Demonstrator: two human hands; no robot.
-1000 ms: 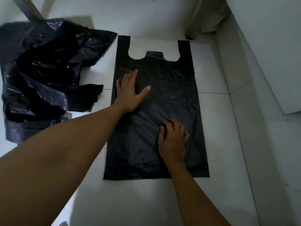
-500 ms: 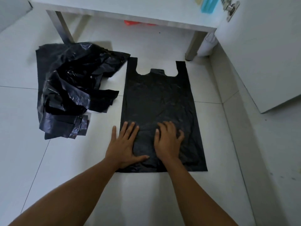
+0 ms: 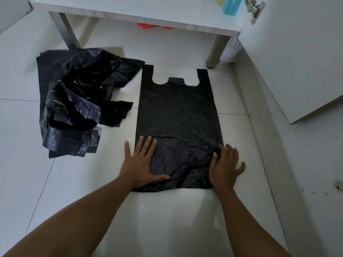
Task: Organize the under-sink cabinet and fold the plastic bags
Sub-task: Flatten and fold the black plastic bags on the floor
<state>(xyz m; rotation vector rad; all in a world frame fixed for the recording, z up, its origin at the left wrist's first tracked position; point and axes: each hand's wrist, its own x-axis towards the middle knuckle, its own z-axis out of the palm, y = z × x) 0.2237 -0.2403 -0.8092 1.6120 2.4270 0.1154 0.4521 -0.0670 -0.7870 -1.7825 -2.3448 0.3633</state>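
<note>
White floor (image 3: 74, 182); black bag (image 3: 178, 112) lengthwise, handles pointing away from left hand (image 3: 141, 164), right hand (image 3: 224, 167), flat-fingered, pressing near corners.

White tiled floor (image 3: 74, 182); orange object (image 3: 146, 26) beneath a white 2-legged platform (image 3: 130, 10), blue container (image 3: 231, 5) atop it.

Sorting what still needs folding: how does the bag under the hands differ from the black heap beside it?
The flat bag lies spread flat, both handles showing; the heap is crumpled and glossy with creases. The left hand and right hand press the flat bag's near corners; nothing touches the heap. The flat bag is one bag; the heap's bags overlap, uncountable. Both are black plastic on the white floor.
</note>
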